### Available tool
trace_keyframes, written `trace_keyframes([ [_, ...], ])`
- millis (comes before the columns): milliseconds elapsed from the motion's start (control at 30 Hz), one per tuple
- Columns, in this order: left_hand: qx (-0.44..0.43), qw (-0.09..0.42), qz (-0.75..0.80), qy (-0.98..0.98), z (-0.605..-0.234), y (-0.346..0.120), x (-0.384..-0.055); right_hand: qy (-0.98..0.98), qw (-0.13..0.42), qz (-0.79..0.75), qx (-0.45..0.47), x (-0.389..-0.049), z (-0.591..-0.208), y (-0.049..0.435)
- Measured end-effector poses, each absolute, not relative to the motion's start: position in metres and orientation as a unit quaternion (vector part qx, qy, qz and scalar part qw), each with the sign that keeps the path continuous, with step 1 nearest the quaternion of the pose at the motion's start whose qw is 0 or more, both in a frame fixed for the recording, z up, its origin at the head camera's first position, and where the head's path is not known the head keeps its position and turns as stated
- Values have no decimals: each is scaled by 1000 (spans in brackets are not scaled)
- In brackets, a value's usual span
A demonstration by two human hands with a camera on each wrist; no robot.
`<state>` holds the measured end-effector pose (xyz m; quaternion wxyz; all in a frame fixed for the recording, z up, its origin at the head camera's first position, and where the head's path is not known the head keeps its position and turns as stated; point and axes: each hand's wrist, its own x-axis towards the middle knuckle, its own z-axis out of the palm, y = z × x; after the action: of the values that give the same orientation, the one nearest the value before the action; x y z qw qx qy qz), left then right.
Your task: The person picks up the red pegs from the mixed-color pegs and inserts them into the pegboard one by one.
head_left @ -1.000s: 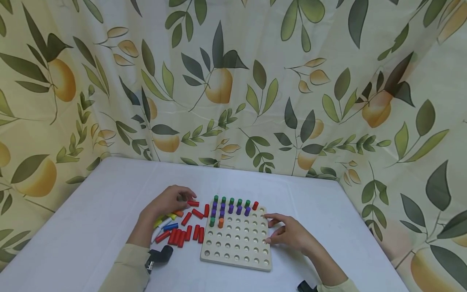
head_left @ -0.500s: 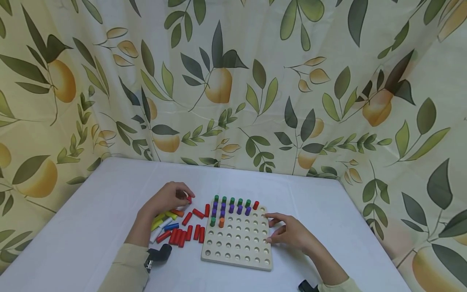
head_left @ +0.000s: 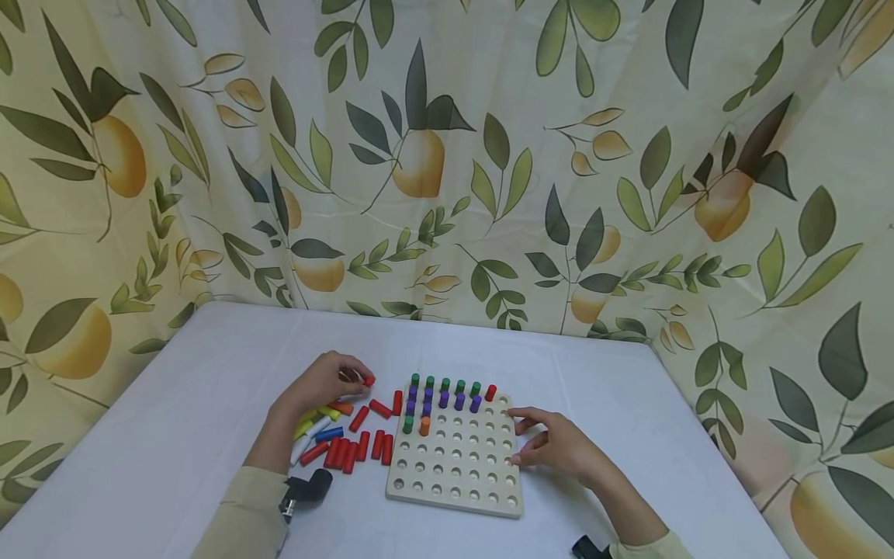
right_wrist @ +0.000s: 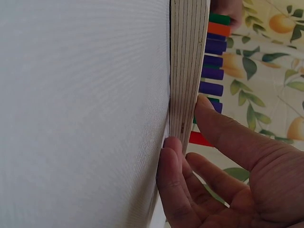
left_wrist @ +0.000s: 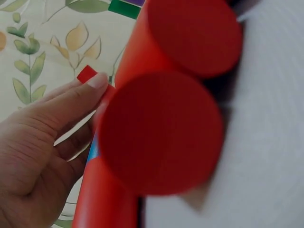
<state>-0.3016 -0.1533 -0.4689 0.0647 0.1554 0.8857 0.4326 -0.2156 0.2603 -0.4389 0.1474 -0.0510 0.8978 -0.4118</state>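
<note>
My left hand [head_left: 323, 382] pinches a red peg [head_left: 369, 380] between thumb and fingertips, above the far side of a pile of loose pegs. In the left wrist view the same red peg [left_wrist: 87, 74] sticks out past the thumb. My right hand [head_left: 555, 446] rests at the right edge of a wooden pegboard [head_left: 457, 473], fingers relaxed and spread along it. In the right wrist view the thumb touches the board's top corner and other fingertips lie low against its side. Green pegs [head_left: 445, 384], purple pegs [head_left: 443, 400], an orange peg [head_left: 424, 425] and a red peg [head_left: 491, 393] stand in the board.
Left of the board lie several loose red pegs [head_left: 349, 458], a blue peg [head_left: 329, 435], white pegs [head_left: 302, 446], yellow pegs [head_left: 328, 413] and an orange peg [head_left: 341, 407]. A white cloth covers the table [head_left: 580, 380]; a fruit-patterned curtain [head_left: 447, 233] hangs behind.
My left hand has lifted the red peg slightly and turned it; its end now faces the head camera. My right hand and the board have hardly moved.
</note>
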Motion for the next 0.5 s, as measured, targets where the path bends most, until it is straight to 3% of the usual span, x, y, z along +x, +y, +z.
trace_keyframes([
  [500, 175, 49, 429, 885, -455, -149, -299, 900, 145, -408, -48, -217, -441, 262],
])
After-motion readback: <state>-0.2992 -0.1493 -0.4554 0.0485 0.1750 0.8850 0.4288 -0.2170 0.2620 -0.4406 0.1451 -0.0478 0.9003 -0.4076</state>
